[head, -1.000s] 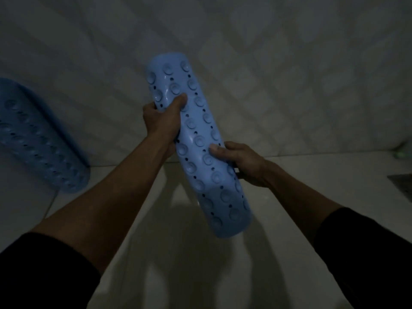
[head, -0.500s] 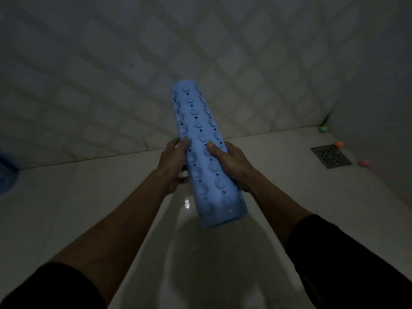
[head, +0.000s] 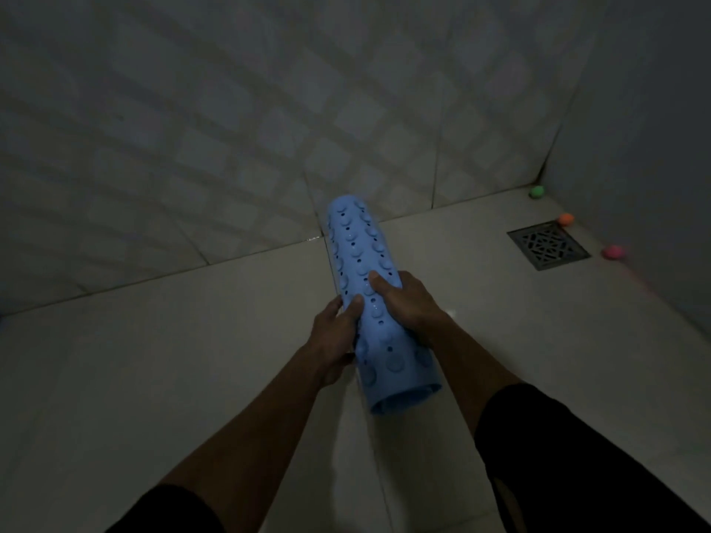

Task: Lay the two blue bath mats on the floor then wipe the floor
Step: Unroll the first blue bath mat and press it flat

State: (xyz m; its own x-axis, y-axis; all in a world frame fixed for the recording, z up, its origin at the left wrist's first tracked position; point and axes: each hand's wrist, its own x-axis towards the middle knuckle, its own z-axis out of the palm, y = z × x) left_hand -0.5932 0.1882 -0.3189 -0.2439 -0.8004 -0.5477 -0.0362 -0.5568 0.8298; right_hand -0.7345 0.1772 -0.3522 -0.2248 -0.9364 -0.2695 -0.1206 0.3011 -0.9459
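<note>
I see a dim tiled corner: pale floor tiles [head: 192,378] with faint grout lines meet a patterned wall [head: 231,128] crossed by soft diagonal bands of light. A square metal drain grate [head: 548,244] sits in the floor near the right wall, with a green ball [head: 536,191] in the corner, an orange ball [head: 566,219] just beside the grate and a pink ball [head: 613,252] to its right. The rolled blue bath mat [head: 369,302], suction cups outward, is held in the air above the floor. My left hand [head: 334,336] curls round its left side, thumb on top; my right hand [head: 408,302] wraps it from the right.
</note>
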